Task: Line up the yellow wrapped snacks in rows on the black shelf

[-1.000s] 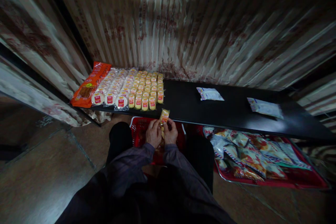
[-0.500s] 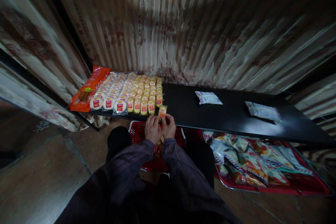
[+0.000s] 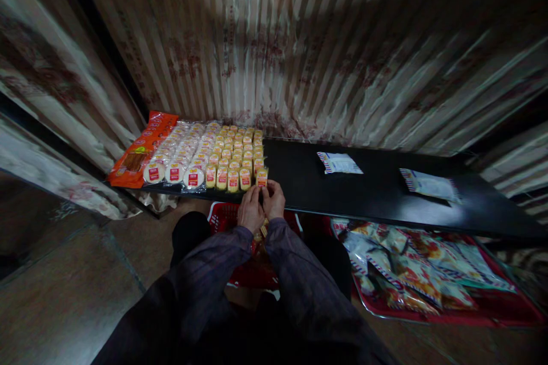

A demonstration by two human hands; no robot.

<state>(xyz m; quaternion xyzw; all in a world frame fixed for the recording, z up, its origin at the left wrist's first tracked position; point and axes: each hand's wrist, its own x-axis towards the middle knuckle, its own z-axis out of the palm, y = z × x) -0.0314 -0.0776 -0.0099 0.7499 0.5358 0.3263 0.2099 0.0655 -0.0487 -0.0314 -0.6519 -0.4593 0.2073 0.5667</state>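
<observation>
A small yellow wrapped cake (image 3: 261, 177) with a red label stands at the shelf's front edge, at the right end of the front row. My left hand (image 3: 252, 209) and my right hand (image 3: 273, 199) are closed on its lower part from either side, fingertips close together. To its left sit several rows of like yellow cakes (image 3: 233, 179), then round white wrapped cakes (image 3: 174, 173). Below my hands is a red basket (image 3: 217, 214), partly hidden by my forearms, with some yellow packs in it.
An orange snack bag (image 3: 137, 154) lies at the left end of the black shelf (image 3: 299, 182). Two white packets, one nearer (image 3: 340, 163) and one farther right (image 3: 429, 185), lie on it. A red tray (image 3: 505, 308) of snack bags stands below right. Curtains hang behind.
Both hands have moved the yellow cake slightly left and back, bringing it against the front row's right end. The view has shifted a little.
</observation>
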